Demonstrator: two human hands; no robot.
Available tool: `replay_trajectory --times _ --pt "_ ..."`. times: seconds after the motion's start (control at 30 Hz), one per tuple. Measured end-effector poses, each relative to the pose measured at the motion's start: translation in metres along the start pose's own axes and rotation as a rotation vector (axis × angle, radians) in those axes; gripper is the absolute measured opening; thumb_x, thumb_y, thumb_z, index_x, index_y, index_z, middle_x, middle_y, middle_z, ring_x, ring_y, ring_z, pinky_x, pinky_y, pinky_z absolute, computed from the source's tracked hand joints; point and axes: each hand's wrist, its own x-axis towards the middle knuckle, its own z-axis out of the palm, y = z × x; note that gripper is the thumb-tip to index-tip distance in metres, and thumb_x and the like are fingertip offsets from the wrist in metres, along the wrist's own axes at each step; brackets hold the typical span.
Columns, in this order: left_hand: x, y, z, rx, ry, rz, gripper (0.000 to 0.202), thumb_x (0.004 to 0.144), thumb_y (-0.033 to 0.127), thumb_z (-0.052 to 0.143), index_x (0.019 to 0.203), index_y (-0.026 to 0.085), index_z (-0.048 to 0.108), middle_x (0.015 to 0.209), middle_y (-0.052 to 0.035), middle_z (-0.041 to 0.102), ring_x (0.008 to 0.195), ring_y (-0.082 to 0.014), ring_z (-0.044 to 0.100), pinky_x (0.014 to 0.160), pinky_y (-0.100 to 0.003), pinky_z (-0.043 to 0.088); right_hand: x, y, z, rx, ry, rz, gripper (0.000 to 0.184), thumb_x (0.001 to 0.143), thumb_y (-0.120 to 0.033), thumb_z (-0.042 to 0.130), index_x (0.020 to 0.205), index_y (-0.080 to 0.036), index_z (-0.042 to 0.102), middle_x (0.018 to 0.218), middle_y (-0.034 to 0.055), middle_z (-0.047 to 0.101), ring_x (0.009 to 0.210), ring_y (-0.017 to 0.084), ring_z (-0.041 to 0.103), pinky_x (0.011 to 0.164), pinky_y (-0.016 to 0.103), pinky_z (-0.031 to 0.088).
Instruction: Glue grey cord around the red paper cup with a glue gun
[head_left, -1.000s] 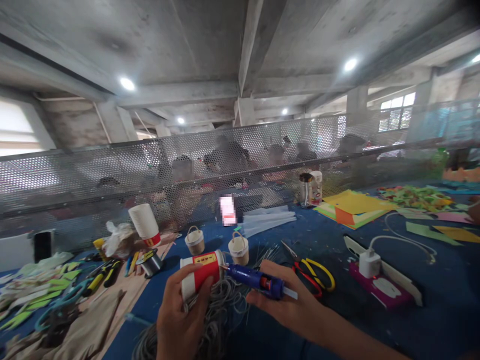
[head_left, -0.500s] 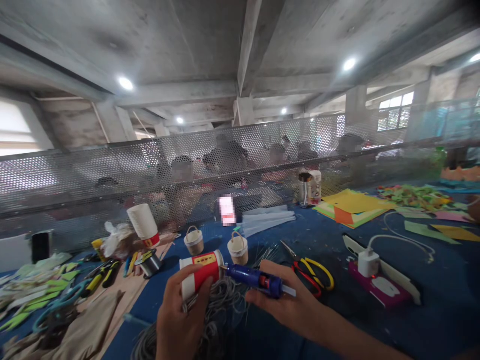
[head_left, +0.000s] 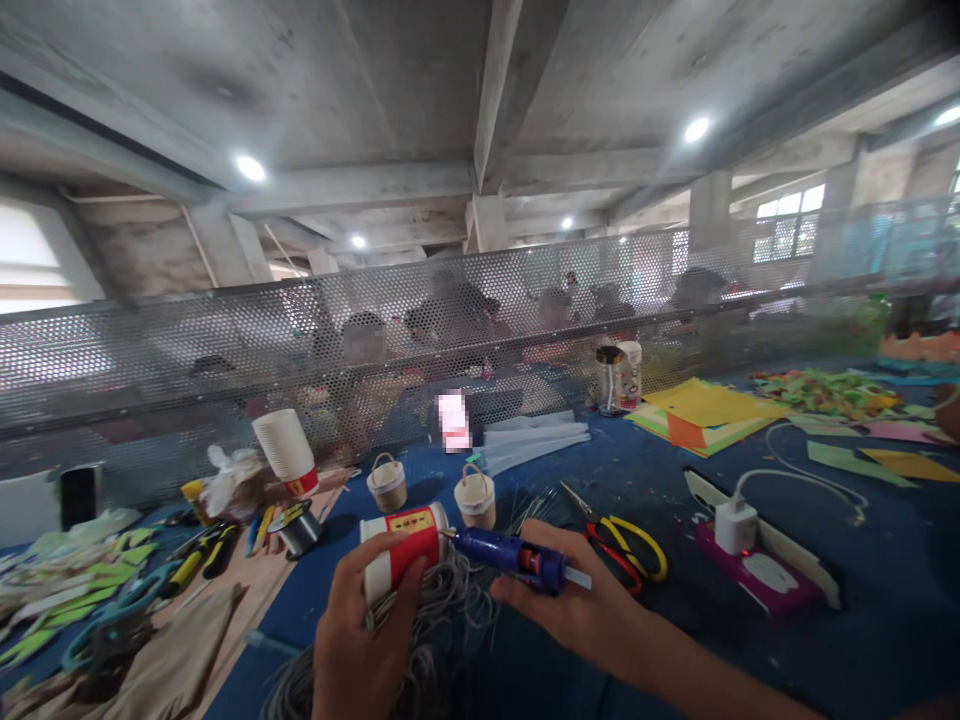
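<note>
Dim overall; ceiling lamps and windows glare (right edge smeared).

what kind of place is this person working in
Probably a shared craft workshop, judging by the blue glue gun in the right hand, the coloured paper sheets, and other people behind a perforated screen.

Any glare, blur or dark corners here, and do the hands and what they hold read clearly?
Head view: the window at frame left and the ceiling lamps glare white; the upper-right corner darkens; detail behind the mesh partition is hazy, partly pixelated. Same head view: left hand, paper cup, right hand and glue gun read fairly clearly.
</note>
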Motion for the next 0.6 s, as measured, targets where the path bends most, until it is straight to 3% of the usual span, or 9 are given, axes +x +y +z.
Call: replay_trajectory --times 0.27,0.6 --pt "-0.0019 -0.0032 -0.0010 -0.002 -0.026 0.003 0.031 0.081 0.044 0.070 0.104 0.023 0.064 0.093 -0.0031 0.075 0.076 -0.0210 0.072 0.064 -0.028 0.058 0.0009 -0.0010 0.0000 0.018 0.011 0.047 0.031 0.082 -0.037 0.076 0.070 -0.020 0.054 0.069 -0.0042 0.046 0.062 0.011 0.040 0.051 0.022 0.033" --pt "-0.0037 -0.0064 0.0001 -0.001 -0.019 0.044 0.029 0.081 0.042 0.070 0.102 0.023 0.065 0.091 -0.0028 0.076 0.073 -0.0207 0.073 0.061 -0.027 0.058 0.0007 0.0058 0.0011 0.101 0.027 0.041 0.026 0.081 -0.035 0.077 0.074 -0.020 0.058 0.072 -0.0035 0.051 0.066 0.012 0.045 0.059 0.023 0.039"
